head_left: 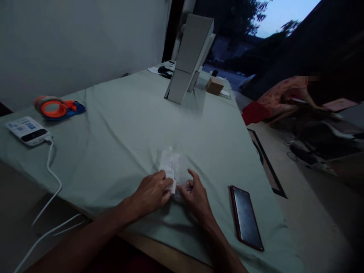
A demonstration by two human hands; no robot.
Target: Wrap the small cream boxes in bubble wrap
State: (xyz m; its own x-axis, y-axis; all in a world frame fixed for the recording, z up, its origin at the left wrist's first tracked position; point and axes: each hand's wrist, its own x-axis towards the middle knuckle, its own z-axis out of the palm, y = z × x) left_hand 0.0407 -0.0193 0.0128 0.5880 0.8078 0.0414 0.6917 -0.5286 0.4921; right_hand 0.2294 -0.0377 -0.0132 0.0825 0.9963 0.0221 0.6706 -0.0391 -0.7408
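Observation:
A crinkled piece of clear plastic wrap (170, 159), which looks like bubble wrap, lies near the front edge of the cloth-covered table. With fingers closed, my left hand (150, 191) grips its left side, where a small pale flat piece (173, 186) shows at the fingertips; what that piece is cannot be made out. On the other side, my right hand (198, 198) has its thumb against the wrap and its index finger raised, the other fingers curled on the plastic. A phone (247, 218) in a red case lies to the right of my right hand.
An orange and blue tape dispenser (54, 108) and a white device (27, 131) with a cable (54, 167) sit at the left. Tall white boxes (189, 53) and a brown box (214, 86) stand farther back. Another person (284, 94) bends over things at the right.

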